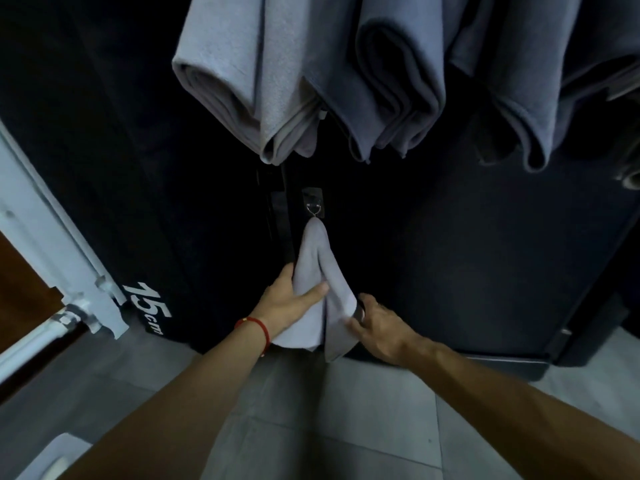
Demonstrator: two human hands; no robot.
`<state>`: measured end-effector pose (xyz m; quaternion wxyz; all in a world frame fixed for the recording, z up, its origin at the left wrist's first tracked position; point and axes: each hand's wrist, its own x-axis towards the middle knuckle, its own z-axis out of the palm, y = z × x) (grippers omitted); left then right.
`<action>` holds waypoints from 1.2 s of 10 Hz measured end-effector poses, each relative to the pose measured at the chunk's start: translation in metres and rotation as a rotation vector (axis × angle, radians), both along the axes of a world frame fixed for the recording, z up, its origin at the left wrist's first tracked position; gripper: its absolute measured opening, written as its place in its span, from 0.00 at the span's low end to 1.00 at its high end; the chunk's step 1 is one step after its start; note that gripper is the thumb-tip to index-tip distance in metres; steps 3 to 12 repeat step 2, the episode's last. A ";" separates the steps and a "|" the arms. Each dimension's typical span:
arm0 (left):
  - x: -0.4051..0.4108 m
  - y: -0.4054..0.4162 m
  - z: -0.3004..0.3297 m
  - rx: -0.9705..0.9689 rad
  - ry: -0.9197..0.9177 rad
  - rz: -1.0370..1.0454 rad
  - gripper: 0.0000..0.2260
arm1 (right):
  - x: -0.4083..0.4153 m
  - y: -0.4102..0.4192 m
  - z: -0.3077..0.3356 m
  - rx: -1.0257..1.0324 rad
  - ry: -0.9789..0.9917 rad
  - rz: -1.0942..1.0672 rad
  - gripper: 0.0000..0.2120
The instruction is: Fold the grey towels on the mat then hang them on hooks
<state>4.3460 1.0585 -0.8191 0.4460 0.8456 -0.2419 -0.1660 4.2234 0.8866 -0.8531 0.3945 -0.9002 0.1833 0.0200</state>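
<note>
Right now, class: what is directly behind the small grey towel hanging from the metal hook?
Behind the small grey towel is the dark upright mat that carries the hook. The patch of mat the towel covers is hidden, as are the fingertips of the left hand.

Both forearms were bare, no sleeves in view. The left wrist [254, 332] carried a thin red cord bracelet [260, 325] (one small gold-coloured bead). The right hand [379, 329] was unadorned.

Soft, matt grey cloth towel [320, 271] hangs from a small shiny metal hook [313, 208] on a matt black padded mat [450, 254]; smooth grey floor tiles [363, 420] near.
</note>
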 end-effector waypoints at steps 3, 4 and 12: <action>-0.069 0.006 0.008 -0.052 -0.546 0.142 0.29 | -0.059 0.010 0.033 -0.206 -0.035 0.059 0.33; -0.069 0.006 0.008 -0.052 -0.546 0.142 0.29 | -0.059 0.010 0.033 -0.206 -0.035 0.059 0.33; -0.069 0.006 0.008 -0.052 -0.546 0.142 0.29 | -0.059 0.010 0.033 -0.206 -0.035 0.059 0.33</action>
